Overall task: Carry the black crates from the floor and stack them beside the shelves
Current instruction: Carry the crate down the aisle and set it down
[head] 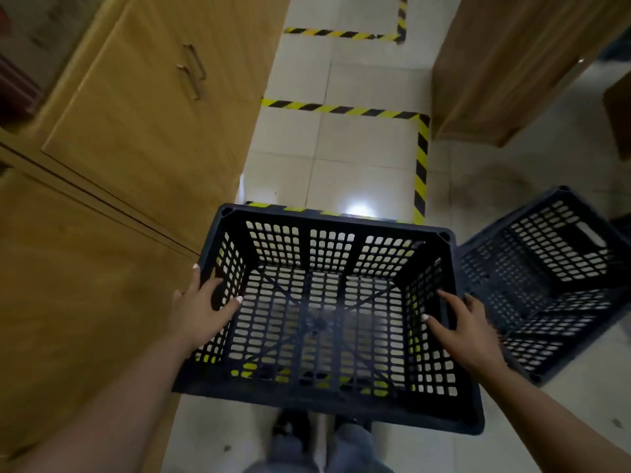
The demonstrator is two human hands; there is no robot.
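Observation:
A black perforated crate [327, 319] hangs in front of me, open side up and empty, above the tiled floor. My left hand [199, 310] grips its left wall, thumb inside and fingers outside. My right hand [466, 327] grips its right wall the same way. A second black crate [560, 278] lies on the floor to the right, tilted, touching or nearly touching the held crate's right side.
A wooden cabinet [136, 131] with a metal handle [194, 71] runs along the left. Another wooden unit [505, 63] stands at the back right. Yellow-black hazard tape [421, 165] marks rectangles on the white tile floor [341, 148]. My legs and shoes [321, 435] show below the crate.

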